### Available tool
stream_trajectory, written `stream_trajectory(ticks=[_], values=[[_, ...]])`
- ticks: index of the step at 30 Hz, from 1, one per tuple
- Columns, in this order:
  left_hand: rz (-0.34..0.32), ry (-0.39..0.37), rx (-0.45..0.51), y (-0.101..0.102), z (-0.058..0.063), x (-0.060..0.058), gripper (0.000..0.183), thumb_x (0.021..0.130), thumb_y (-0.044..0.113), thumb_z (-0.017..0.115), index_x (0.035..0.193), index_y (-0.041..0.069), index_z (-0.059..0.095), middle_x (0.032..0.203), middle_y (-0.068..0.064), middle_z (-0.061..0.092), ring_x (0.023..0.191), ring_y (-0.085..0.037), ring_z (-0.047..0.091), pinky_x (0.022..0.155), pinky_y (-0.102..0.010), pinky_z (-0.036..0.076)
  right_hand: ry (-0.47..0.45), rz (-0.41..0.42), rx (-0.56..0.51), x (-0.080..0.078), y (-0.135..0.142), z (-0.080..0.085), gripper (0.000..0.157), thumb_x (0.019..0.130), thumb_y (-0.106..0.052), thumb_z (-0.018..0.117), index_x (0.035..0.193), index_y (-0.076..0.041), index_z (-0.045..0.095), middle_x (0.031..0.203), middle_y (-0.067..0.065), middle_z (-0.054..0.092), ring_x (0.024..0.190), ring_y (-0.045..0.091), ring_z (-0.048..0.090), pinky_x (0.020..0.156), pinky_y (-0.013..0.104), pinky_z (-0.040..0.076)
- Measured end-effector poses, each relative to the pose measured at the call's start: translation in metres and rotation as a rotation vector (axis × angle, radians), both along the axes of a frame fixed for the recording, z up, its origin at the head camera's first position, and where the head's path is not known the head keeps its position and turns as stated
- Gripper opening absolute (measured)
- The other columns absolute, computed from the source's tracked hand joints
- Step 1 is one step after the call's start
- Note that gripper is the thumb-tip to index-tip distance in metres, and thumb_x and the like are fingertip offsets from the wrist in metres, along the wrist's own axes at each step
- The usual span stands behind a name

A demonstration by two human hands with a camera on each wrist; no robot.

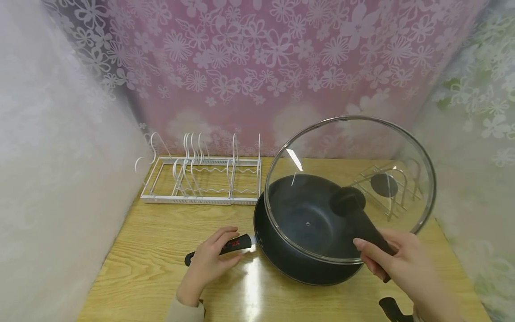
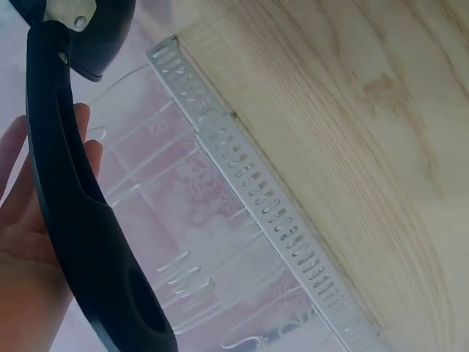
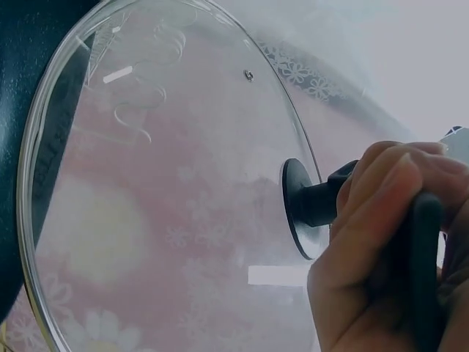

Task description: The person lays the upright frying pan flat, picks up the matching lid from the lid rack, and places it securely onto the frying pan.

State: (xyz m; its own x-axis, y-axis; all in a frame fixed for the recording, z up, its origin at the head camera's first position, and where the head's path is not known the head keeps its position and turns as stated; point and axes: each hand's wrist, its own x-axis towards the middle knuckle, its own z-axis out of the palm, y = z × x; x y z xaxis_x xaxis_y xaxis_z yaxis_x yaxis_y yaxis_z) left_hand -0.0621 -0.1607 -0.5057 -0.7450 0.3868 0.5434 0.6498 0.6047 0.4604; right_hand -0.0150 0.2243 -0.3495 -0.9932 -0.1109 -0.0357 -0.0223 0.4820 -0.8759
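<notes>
A deep black frying pan (image 1: 267,252) stands on the wooden table, its black handle (image 1: 241,243) pointing left. My left hand (image 1: 209,264) lies at that handle, thumb and fingers spread on either side of it. In the left wrist view the pan handle (image 2: 62,176) crosses in front of the palm, and the fingers behind it are not wrapped round. My right hand (image 1: 402,259) grips the black handle (image 1: 368,226) of a round glass lid (image 1: 362,138) with a metal rim. Raised and tilted, the lid overlaps most of the pan in the head view.
At the back left stands a silver wire rack (image 1: 187,200) with upright curved dividers. Through the lid's glass shows a smaller wire stand (image 1: 398,206) at the back right. Another black handle (image 1: 391,308) lies near the front right. Flowered curtains (image 1: 257,67) enclose the table.
</notes>
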Motion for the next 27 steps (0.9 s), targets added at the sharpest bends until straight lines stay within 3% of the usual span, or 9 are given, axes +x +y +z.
stream_trajectory(ticks=[5, 13, 20, 27], values=[[0.020, -0.006, -0.013, 0.000, -0.002, 0.001, 0.062, 0.064, 0.015, 0.094, 0.117, 0.005, 0.065, 0.119, -0.007, 0.066, 0.098, -0.022, 0.069, 0.076, -0.034, 0.059, -0.066, 0.005, -0.095, -0.001, -0.005, -0.006, 0.029, 0.096, -0.020, 0.067, 0.077, 0.000, 0.057, 0.056, 0.008, 0.052, 0.044, 0.024, 0.047, 0.042, 0.034, 0.043], [0.025, -0.033, -0.027, -0.001, -0.003, 0.004, 0.060, 0.064, 0.015, 0.094, 0.116, 0.006, 0.066, 0.112, -0.005, 0.068, 0.094, -0.021, 0.070, 0.073, -0.037, 0.059, -0.123, 0.050, -0.239, -0.006, -0.012, -0.016, 0.030, 0.098, -0.016, 0.064, 0.077, 0.003, 0.052, 0.057, 0.008, 0.050, 0.043, 0.026, 0.044, 0.042, 0.036, 0.045], [0.070, -0.064, -0.062, -0.001, -0.005, 0.005, 0.055, 0.066, 0.015, 0.092, 0.114, 0.006, 0.067, 0.109, -0.004, 0.070, 0.092, -0.020, 0.070, 0.072, -0.037, 0.058, -0.145, 0.101, -0.285, -0.012, -0.013, -0.024, 0.029, 0.100, -0.016, 0.060, 0.081, 0.004, 0.051, 0.060, 0.007, 0.048, 0.044, 0.025, 0.041, 0.042, 0.036, 0.046], [0.111, -0.076, -0.086, -0.001, -0.006, 0.006, 0.052, 0.069, 0.013, 0.091, 0.115, 0.006, 0.067, 0.108, -0.005, 0.071, 0.088, -0.020, 0.070, 0.069, -0.036, 0.058, -0.201, 0.087, -0.277, -0.018, -0.017, -0.027, 0.038, 0.099, -0.023, 0.062, 0.077, 0.002, 0.047, 0.061, 0.007, 0.049, 0.044, 0.023, 0.041, 0.044, 0.035, 0.046]])
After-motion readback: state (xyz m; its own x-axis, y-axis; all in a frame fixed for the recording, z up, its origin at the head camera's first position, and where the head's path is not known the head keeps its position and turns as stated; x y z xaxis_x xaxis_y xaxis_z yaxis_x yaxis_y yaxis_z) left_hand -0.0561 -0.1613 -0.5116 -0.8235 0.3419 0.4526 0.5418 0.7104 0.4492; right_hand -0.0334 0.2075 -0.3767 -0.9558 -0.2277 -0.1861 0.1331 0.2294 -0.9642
